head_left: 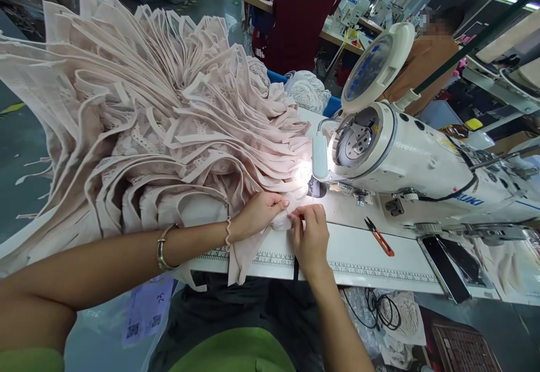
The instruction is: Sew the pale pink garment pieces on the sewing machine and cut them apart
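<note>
A pale pink fabric piece (pixel 248 251) lies at the front edge of the sewing table, just in front of the lit needle area. My left hand (pixel 258 214) pinches its edge between thumb and fingers. Close beside it, my right hand (pixel 311 240) has its fingertips closed on the same fabric. The white sewing machine (pixel 422 152) stands to the right, its small lamp head (pixel 319 155) shining on the cloth. A large heap of pale pink garment pieces with lace (pixel 181 119) spreads across the table to the left and behind my left hand.
Orange-handled thread snips (pixel 380 238) lie on the machine bed right of my hands. A ruler tape (pixel 363 272) runs along the table's front edge, with a dark phone (pixel 445 268) farther right. White lace (pixel 310 92) sits behind the table. Two people are at the back.
</note>
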`<state>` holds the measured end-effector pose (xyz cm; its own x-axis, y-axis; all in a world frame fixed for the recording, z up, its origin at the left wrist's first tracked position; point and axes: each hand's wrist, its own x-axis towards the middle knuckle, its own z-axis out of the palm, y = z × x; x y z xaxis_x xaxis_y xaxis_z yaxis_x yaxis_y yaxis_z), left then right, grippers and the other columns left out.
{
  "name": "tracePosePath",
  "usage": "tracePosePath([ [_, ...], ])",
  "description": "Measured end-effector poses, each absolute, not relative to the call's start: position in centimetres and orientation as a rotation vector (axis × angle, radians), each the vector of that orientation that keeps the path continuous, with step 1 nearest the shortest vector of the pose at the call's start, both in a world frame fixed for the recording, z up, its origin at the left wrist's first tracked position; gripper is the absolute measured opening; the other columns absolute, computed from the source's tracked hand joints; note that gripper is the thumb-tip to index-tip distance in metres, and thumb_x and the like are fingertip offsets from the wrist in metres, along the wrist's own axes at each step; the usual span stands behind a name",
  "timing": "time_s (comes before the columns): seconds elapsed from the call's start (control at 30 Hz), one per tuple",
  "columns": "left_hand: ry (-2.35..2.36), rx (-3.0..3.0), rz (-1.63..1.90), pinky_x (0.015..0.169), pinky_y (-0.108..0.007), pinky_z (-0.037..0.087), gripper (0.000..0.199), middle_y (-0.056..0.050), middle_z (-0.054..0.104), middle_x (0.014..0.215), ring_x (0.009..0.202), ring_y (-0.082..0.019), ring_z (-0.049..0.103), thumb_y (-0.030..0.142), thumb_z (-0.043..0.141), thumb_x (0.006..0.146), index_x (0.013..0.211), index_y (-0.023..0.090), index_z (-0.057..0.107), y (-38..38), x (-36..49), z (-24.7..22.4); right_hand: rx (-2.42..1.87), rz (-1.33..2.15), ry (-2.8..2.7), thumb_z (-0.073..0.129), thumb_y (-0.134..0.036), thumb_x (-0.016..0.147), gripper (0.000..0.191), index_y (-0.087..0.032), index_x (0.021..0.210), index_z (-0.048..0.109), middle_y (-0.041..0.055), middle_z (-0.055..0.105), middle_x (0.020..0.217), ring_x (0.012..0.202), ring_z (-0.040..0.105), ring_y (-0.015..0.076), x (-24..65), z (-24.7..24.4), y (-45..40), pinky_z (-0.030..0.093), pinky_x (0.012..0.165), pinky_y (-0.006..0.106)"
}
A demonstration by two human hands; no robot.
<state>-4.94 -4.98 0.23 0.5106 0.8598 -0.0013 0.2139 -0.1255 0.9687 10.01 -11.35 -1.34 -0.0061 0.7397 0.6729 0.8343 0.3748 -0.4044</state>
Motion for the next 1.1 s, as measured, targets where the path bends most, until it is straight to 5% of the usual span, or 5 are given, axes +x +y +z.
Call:
tracePosePath([
  [0.33, 0.944, 1.659, 0.727, 0.055, -0.023, 0.030, 0.039, 0.002, 0.041, 0.059, 0.061, -0.012, 0.038, 0.047, 0.045, 0.084, 0.059, 0.017, 0.047, -4.99, -4.92, 0.02, -1.369, -0.155, -1.805, 0.051, -0.015, 0.094, 0.012, -0.023, 0.086, 0.053, 0.0012, 0.054, 0.081, 0.080, 0.049, 0.0176, 9.67, -1.48, -11.20, 0.043, 0.071, 0.031],
  [0.5, 0.963, 1.664, 0.745, 0.052, -0.024, 0.024, 0.042, 0.005, 0.028, 0.056, 0.056, -0.010, 0.029, 0.047, 0.045, 0.084, 0.056, 0.019, 0.032, -5.05, -4.92, -0.01, -1.401, -0.182, -1.588, 0.051, -0.015, 0.094, 0.015, -0.023, 0.083, 0.048, -0.0013, 0.051, 0.077, 0.074, 0.049, 0.0156, 9.98, -1.17, -11.31, 0.041, 0.067, 0.029],
  [0.7, 0.953, 1.685, 0.726, 0.056, -0.024, 0.029, 0.038, 0.002, 0.041, 0.060, 0.062, -0.013, 0.039, 0.046, 0.044, 0.084, 0.059, 0.017, 0.046, -4.98, -4.82, 0.02, -1.345, -0.171, -1.805, 0.051, -0.015, 0.095, 0.011, -0.023, 0.087, 0.053, 0.0013, 0.054, 0.081, 0.080, 0.048, 0.0177, 9.46, -1.34, -10.99, 0.043, 0.072, 0.031],
  [0.9, 0.966, 1.674, 0.740, 0.052, -0.024, 0.023, 0.042, 0.004, 0.027, 0.056, 0.056, -0.010, 0.028, 0.046, 0.044, 0.086, 0.057, 0.020, 0.029, -5.12, -4.85, 0.24, -1.391, -0.197, -1.617, 0.048, -0.015, 0.094, 0.014, -0.023, 0.083, 0.050, -0.0004, 0.052, 0.078, 0.076, 0.049, 0.0171, 10.12, -1.29, -11.45, 0.041, 0.069, 0.032],
  [1.1, 0.968, 1.698, 0.719, 0.055, -0.024, 0.029, 0.039, 0.002, 0.040, 0.059, 0.060, -0.013, 0.039, 0.046, 0.044, 0.084, 0.058, 0.017, 0.046, -5.02, -4.80, 0.00, -1.347, -0.203, -1.787, 0.051, -0.016, 0.095, 0.012, -0.023, 0.086, 0.055, 0.0019, 0.055, 0.080, 0.078, 0.048, 0.0178, 9.43, -1.59, -11.28, 0.043, 0.072, 0.032],
])
